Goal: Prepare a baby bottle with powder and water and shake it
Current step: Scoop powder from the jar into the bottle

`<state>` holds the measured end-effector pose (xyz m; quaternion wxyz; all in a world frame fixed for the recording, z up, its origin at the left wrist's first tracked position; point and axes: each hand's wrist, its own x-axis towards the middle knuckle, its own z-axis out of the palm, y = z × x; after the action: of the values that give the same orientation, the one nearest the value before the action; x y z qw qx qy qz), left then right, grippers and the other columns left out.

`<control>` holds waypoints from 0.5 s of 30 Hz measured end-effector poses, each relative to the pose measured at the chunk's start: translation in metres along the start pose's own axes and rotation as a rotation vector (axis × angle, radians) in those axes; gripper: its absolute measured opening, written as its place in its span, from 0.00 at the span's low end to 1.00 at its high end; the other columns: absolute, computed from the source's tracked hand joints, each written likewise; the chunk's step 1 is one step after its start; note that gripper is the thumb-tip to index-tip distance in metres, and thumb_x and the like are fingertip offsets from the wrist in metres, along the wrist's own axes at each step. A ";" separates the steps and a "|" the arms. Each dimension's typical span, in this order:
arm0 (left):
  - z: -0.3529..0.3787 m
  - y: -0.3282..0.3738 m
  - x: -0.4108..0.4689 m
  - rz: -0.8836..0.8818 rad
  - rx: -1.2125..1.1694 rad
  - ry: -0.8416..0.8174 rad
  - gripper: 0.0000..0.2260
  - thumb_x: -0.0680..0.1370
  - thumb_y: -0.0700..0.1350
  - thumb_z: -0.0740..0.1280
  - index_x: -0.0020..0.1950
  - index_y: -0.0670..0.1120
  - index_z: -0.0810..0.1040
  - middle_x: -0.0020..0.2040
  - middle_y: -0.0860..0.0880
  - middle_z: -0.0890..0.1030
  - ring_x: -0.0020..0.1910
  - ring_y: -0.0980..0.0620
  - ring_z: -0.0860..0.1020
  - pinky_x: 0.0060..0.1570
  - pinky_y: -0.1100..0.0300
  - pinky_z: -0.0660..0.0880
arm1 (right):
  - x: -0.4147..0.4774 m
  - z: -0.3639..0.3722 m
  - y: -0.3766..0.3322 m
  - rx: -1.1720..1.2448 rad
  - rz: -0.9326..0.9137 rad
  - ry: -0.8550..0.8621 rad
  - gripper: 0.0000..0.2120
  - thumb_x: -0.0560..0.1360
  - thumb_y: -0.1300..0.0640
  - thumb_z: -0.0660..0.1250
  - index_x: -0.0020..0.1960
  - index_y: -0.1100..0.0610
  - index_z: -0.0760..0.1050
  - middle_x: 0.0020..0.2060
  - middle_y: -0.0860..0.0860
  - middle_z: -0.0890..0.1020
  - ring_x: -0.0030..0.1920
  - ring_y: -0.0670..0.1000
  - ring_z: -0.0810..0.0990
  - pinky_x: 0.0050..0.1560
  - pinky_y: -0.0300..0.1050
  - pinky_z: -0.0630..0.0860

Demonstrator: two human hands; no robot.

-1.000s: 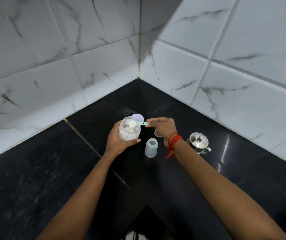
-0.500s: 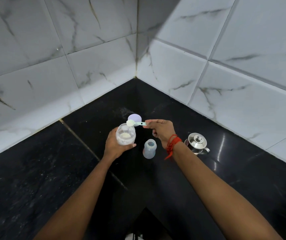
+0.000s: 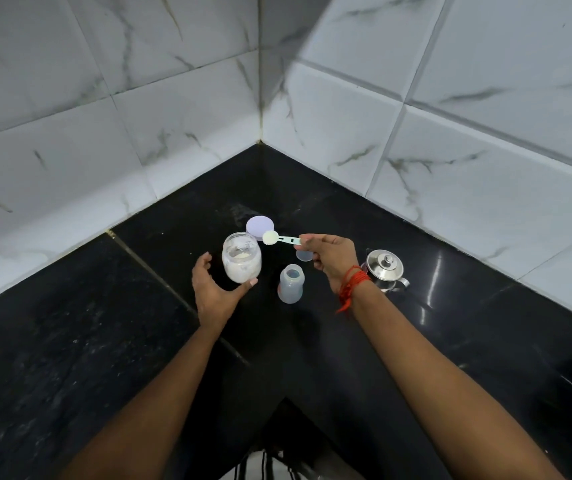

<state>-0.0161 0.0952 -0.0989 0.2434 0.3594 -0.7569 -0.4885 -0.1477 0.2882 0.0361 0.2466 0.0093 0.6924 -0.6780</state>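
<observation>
White marble-look tiles meet above a black tabletop [image 3: 416, 341] at its far corner. Near that corner stand one powder jar [image 3: 241, 257], one open baby bottle [image 3: 290, 284], one lilac lid [image 3: 259, 226], one small clear cap [image 3: 303, 255] and one steel kettle [image 3: 385, 270]. One left hand [image 3: 216, 292] curves open just beside the jar. One right hand [image 3: 329, 259] pinches one heaped scoop [image 3: 279, 239], held between jar and lid, above the bottle's far side.

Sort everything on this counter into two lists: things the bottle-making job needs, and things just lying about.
Needed: powder jar; scoop of powder, held by the right hand; open bottle; steel pot, perhaps for the water; left hand, open beside the jar.

Lying about: purple lid; small clear cap behind the right hand.
</observation>
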 end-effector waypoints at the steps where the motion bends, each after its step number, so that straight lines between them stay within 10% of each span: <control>1: -0.001 -0.003 -0.015 0.051 0.028 0.078 0.42 0.64 0.56 0.85 0.71 0.49 0.69 0.65 0.49 0.74 0.64 0.49 0.75 0.65 0.49 0.76 | 0.000 -0.001 0.001 0.001 0.001 -0.002 0.06 0.75 0.65 0.72 0.50 0.61 0.86 0.31 0.47 0.85 0.29 0.41 0.73 0.33 0.37 0.69; 6: 0.011 -0.003 -0.056 0.245 0.130 -0.088 0.20 0.74 0.55 0.77 0.61 0.54 0.73 0.50 0.55 0.76 0.50 0.55 0.77 0.51 0.47 0.80 | -0.003 -0.009 0.009 0.007 -0.024 0.013 0.05 0.75 0.63 0.72 0.48 0.58 0.86 0.33 0.47 0.85 0.31 0.41 0.74 0.35 0.38 0.70; 12: 0.058 0.022 -0.047 0.149 0.106 -0.387 0.48 0.67 0.65 0.78 0.80 0.49 0.63 0.77 0.52 0.71 0.75 0.56 0.70 0.73 0.56 0.69 | -0.014 -0.028 0.019 0.008 -0.023 0.062 0.03 0.74 0.63 0.73 0.47 0.60 0.85 0.33 0.48 0.85 0.31 0.43 0.75 0.33 0.36 0.71; 15: 0.072 0.032 -0.041 0.136 0.059 -0.385 0.41 0.68 0.59 0.80 0.77 0.50 0.69 0.73 0.52 0.76 0.71 0.55 0.74 0.72 0.52 0.72 | -0.020 -0.039 0.023 0.011 -0.027 0.099 0.03 0.75 0.63 0.72 0.47 0.60 0.85 0.37 0.51 0.87 0.31 0.43 0.75 0.32 0.35 0.72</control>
<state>-0.0521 0.1767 -0.0996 0.1159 0.2146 -0.8260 -0.5081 -0.1355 0.3335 0.0198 0.2028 0.0351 0.7001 -0.6837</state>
